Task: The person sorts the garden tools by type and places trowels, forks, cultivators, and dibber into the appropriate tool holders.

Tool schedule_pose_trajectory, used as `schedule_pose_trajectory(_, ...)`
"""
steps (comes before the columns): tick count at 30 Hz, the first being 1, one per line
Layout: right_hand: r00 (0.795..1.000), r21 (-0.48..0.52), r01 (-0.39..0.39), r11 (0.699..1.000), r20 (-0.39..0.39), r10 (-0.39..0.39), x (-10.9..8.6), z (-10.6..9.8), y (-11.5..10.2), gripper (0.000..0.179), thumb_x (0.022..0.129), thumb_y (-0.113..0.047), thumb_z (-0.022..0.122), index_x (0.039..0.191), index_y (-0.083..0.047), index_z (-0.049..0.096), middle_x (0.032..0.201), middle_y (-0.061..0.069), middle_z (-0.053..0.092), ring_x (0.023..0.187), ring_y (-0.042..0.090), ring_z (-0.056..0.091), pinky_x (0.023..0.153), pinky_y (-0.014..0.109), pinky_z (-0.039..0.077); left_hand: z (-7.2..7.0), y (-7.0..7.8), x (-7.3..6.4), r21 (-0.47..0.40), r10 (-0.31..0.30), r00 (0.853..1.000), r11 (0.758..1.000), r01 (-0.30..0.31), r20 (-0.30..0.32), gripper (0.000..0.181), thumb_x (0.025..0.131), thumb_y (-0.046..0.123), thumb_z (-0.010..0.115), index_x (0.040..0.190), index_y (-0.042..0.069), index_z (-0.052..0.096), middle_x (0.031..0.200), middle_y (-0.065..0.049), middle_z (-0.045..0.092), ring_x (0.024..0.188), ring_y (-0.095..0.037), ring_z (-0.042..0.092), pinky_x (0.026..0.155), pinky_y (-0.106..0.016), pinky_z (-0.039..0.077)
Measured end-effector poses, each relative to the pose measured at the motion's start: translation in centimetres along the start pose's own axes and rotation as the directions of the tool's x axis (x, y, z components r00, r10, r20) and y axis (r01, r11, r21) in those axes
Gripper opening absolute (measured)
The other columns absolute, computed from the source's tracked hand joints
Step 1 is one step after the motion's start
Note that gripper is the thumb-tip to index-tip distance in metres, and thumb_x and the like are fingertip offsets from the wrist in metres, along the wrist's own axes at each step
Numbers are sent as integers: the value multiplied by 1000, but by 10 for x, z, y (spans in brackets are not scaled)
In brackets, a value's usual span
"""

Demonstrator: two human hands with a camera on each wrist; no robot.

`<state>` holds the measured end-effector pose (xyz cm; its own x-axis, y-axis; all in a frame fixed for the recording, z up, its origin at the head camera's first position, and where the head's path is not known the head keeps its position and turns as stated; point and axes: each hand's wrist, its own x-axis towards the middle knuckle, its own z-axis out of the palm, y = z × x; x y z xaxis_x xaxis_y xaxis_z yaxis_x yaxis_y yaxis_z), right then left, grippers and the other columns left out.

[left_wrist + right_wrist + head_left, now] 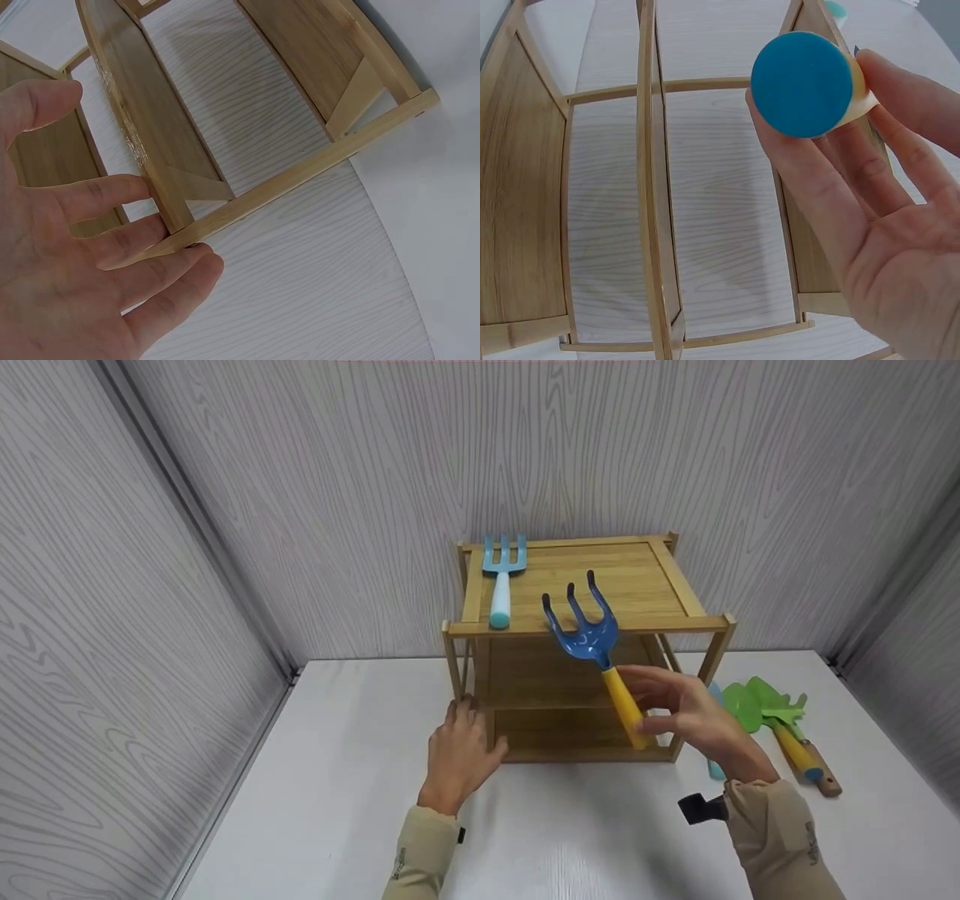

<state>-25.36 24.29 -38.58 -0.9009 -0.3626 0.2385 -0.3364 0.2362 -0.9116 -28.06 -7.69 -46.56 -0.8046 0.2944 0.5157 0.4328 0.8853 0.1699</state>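
Observation:
My right hand (686, 712) pinches the yellow handle of a blue hand rake (592, 639), its three prongs pointing up and away before the shelf's top edge. In the right wrist view the handle's blue end cap (801, 84) faces the camera, between thumb and fingers. My left hand (461, 754) touches the left front post of the wooden shelf (585, 625); in the left wrist view its fingers (161, 274) are nearly straight against the frame. A light blue hand fork (501, 585) lies on the left of the top board, prongs toward the back wall.
On the white table (352, 735), right of the shelf, lie green garden tools (765, 701), one yellow handle (796, 750), a brown handle (827, 780) and a light blue tool (715, 769) partly hidden by my right hand. Grey wood-patterned walls (337, 510) stand behind and at both sides.

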Motion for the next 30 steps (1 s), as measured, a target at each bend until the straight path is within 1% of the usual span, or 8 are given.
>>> schedule_pose_trajectory(4,1000,13,8,1000,6,-8,3,1,-4,66,83,10,70,145,8,48,124,27,61,105,25,64,87,31,56,1,0,0,18,16,999,1000,-15,-30,44,90,31,71,110,-9,70,128,-27,59,116,-44,60,69,-47,61)
schedule_pose_trajectory(7,1000,23,16,1000,23,-16,8,0,-7,66,84,10,69,145,8,47,124,27,61,104,25,65,86,32,57,0,0,0,27,16,999,1000,-15,-35,46,90,32,71,112,-8,70,127,-26,60,115,-44,60,70,-47,61)
schedule_pose_trajectory(9,1000,23,7,1000,27,-8,13,-1,-11,66,84,9,70,146,7,47,125,26,61,103,24,65,85,32,58,0,0,1,29,13,999,1000,-12,-31,47,90,33,71,114,-8,69,128,-26,60,116,-43,60,71,-47,61)
schedule_pose_trajectory(16,999,48,-31,998,28,30,26,-6,-26,69,84,7,69,149,2,46,127,24,62,106,27,65,86,34,58,0,1,1,33,15,1000,999,-14,-27,50,90,33,72,117,-8,68,128,-26,60,116,-43,60,71,-47,61)
schedule_pose_trajectory(21,996,94,-89,992,24,87,33,-7,-38,73,87,5,71,153,1,40,131,23,59,107,25,64,83,33,58,-1,1,1,36,6,1000,999,-6,-10,50,90,34,70,119,-8,68,129,-26,59,116,-44,60,71,-48,61)
schedule_pose_trajectory(26,992,82,-126,989,15,125,41,-8,-48,75,88,3,71,155,-1,38,136,25,56,109,27,60,81,31,58,-2,0,1,38,0,1000,999,0,5,53,91,34,69,122,-8,67,131,-27,58,117,-44,59,73,-48,60)
schedule_pose_trajectory(30,987,85,-159,984,17,159,47,-9,-52,75,90,1,71,156,-2,36,138,25,54,108,26,60,80,28,57,-2,1,1,34,-7,1000,999,6,18,53,91,35,69,123,-7,66,132,-27,58,118,-45,59,73,-49,60)
